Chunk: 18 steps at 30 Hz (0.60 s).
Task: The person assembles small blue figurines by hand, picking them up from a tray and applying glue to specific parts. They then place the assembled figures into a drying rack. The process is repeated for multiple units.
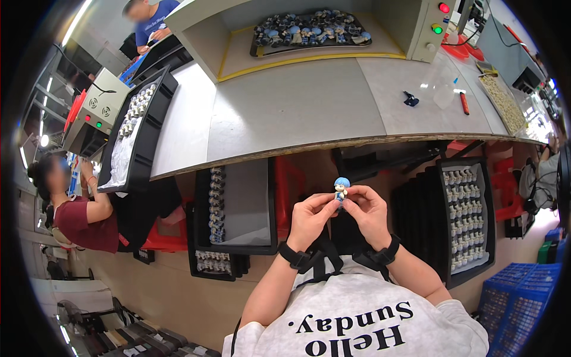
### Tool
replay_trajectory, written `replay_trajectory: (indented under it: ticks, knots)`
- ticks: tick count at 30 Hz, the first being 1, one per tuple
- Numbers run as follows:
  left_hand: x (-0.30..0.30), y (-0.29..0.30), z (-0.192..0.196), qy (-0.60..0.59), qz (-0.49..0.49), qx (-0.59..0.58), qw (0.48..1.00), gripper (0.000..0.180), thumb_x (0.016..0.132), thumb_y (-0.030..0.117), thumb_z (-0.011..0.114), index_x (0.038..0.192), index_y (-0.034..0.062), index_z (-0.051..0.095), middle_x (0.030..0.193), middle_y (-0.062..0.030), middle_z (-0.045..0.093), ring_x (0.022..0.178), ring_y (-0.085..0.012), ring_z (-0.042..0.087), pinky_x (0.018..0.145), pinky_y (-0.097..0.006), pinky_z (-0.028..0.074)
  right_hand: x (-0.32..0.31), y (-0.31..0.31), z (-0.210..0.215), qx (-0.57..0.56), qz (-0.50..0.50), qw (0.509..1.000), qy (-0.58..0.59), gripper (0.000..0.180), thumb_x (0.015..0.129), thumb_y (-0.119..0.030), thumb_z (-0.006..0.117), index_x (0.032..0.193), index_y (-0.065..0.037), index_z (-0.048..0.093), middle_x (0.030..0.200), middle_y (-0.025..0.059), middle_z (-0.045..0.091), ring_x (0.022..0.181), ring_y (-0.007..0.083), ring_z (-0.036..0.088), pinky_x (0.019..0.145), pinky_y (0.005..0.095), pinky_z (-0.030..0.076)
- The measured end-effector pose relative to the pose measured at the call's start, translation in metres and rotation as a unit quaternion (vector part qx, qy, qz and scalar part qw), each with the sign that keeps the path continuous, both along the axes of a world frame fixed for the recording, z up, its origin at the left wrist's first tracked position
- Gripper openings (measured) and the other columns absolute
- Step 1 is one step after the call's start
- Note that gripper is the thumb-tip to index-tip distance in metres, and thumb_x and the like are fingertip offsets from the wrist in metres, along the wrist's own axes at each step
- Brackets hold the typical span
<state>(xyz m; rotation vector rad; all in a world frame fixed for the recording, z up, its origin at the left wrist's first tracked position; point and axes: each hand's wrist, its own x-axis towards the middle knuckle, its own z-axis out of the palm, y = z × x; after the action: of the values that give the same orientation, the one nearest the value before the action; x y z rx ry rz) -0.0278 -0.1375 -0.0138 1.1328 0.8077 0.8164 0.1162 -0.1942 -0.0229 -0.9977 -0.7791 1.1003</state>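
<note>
Workshop floor around a grey-topped table (279, 113). Nearest: left hand (312, 217) and right hand (370, 214), wristbands on, thumbs and fingertips pinching one small blue-haired figurine (341, 188) from both sides. Figurine upright, held just off the table's near edge, around its middle. Black tray (247, 202) below near edge, left of hands, figurine row along its left side; another black tray (490, 238) low on the right, rows of white pieces inside. On the tabletop toward the right corner: small dark piece (410, 99), red pen-like tool (464, 103). Long black tray (156, 119) at the left edge, white pieces plus white sheet. Far edge: open-fronted booth (193, 30), dark tray (260, 52) of heaped blue-haired figurines inside. Beyond left edge: person in dark red (89, 217); farther, person in blue (156, 18).
</note>
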Motion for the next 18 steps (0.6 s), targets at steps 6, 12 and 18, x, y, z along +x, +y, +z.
replay_trajectory:
  ticks: [6,12,18]
  knots:
    - [0.0019,-0.0017,-0.0017,0.011,0.020,0.022,0.999,0.021,0.087,0.005,0.066,0.106,-0.0040,0.066,0.100,-0.0079,0.064,0.086,-0.0132,0.064,0.072,-0.024,0.056,0.0000,0.0010,-0.0027,0.006,-0.001,1.000,-0.004,0.022,0.085,0.005,0.062,0.107,0.003,0.057,0.104,0.0081,0.063,0.097,0.0125,0.061,0.084,0.0249,0.050]
    - [0.0021,-0.0028,0.0007,0.043,0.032,0.050,0.997,0.018,0.087,0.005,0.065,0.103,-0.0039,0.068,0.091,-0.0058,0.064,0.081,-0.0113,0.064,0.069,-0.022,0.054,0.0003,0.0008,-0.0007,-0.013,0.008,1.000,0.004,0.023,0.084,0.006,0.063,0.106,0.003,0.057,0.104,0.0087,0.063,0.096,0.0122,0.062,0.085,0.0248,0.051]
    - [-0.0019,-0.0020,0.0034,0.123,0.021,0.126,0.984,0.015,0.086,0.005,0.066,0.098,-0.0037,0.069,0.084,-0.0061,0.064,0.075,-0.0109,0.064,0.065,-0.022,0.053,-0.0003,0.0013,0.0005,-0.028,0.010,1.000,-0.004,0.024,0.082,0.003,0.068,0.104,0.003,0.057,0.101,0.0091,0.064,0.093,0.0124,0.063,0.085,0.0258,0.052]
